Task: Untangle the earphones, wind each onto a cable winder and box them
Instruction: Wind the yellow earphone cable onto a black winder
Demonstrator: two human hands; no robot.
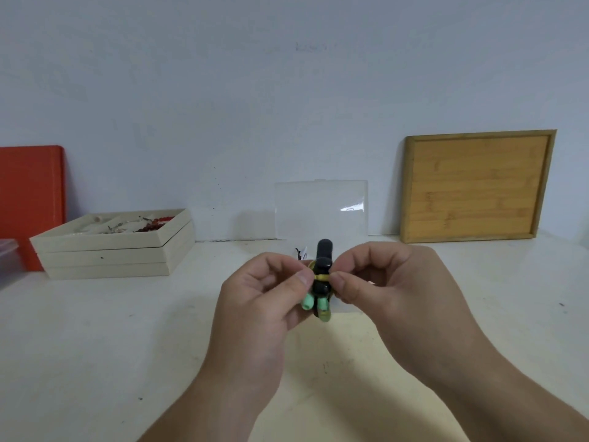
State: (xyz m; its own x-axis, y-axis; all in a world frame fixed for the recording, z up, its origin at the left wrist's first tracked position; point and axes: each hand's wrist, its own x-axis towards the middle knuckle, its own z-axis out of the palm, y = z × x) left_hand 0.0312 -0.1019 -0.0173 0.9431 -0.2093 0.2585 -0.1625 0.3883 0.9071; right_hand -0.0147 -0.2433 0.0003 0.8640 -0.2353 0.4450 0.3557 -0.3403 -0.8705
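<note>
**Two hands pinch the wound cable winder**

The left hand (pixel 264 295) and right hand (pixel 382 282) pinch the black cable winder (pixel 322 269) from either side, above the middle of the tabletop (pixel 127 330). Their fingertips rest on the yellow cable (pixel 322 277) at its waist. Its long axis runs toward the back edge, and the green earbuds (pixel 322 306) point at the person. Faint marks on the wooden tray (pixel 478 186), back right, are too blurred to read.
</note>
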